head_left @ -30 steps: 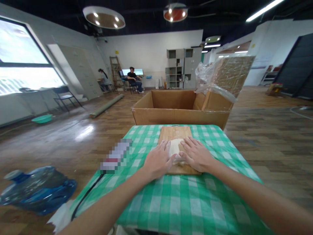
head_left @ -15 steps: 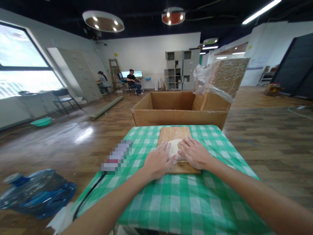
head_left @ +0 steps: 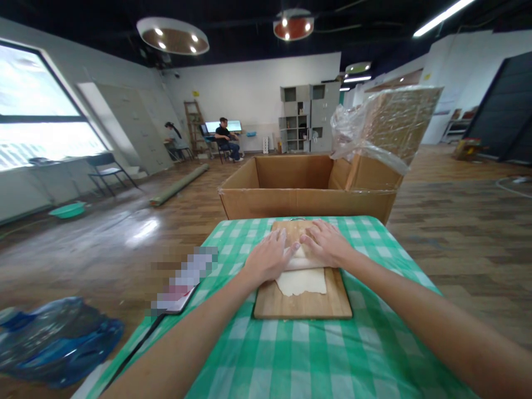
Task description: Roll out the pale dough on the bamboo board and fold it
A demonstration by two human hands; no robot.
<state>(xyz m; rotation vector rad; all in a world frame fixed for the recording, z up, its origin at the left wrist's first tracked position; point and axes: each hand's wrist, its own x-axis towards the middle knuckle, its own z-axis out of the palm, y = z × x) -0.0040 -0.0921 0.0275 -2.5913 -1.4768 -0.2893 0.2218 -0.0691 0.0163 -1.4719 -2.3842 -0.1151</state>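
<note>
A thin sheet of pale dough with a ragged near edge lies on a wooden cutting board. Across the dough runs a pale, floury roll; whether it is rolled-up dough or a rolling pin I cannot tell. My left hand rests on the roll's left part, palm down, fingers stretched forward. On its right part lies my right hand, fingers also extended. Both hands carry white flour, and the thumbs point towards each other. My hands hide the roll's ends and much of the dough's far part.
A green checked cloth covers the table. To the left lies a blurred-out flat device with a black cable. Beyond the table stands an open cardboard box. A large blue water bottle lies at lower left. Two people sit at the back.
Both hands have moved forward over the board, away from me. The near part of the dough and the board's near end now show. The view has shifted slightly.
</note>
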